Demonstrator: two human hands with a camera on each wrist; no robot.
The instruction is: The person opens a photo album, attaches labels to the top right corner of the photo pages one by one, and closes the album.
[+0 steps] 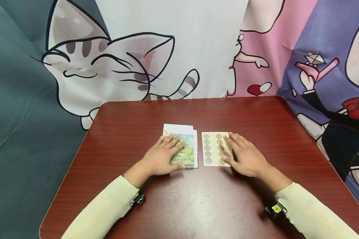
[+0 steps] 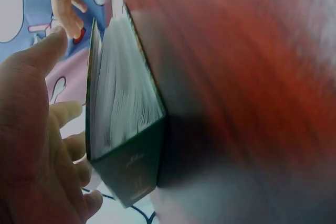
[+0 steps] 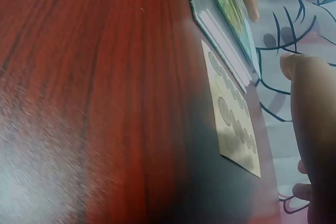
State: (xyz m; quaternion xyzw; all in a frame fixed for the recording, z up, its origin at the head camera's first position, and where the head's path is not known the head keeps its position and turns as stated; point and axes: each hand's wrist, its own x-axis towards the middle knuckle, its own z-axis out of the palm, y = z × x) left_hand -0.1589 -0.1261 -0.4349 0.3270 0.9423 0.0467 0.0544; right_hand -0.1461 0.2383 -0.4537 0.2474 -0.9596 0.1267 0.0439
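Observation:
A thick book (image 1: 186, 151) with a green and blue landscape picture on its cover lies near the table's middle, white sheets showing at its far and right edges. Its dark green spine (image 2: 128, 169) and many thin pages show in the left wrist view. My left hand (image 1: 161, 156) lies with fingers spread over the cover's left part. To the right is a cream sheet (image 1: 213, 149) bearing two columns of round grey and brown stickers or prints. My right hand (image 1: 246, 157) has its fingertips and thumb over the sheet's right edge; whether they touch it I cannot tell.
Both items lie on a reddish-brown wooden table (image 1: 131, 119) with rounded corners. A cloth backdrop (image 1: 215, 43) with cartoon cats hangs behind it. Dark devices (image 1: 139, 198) are strapped at both wrists, over light sleeves.

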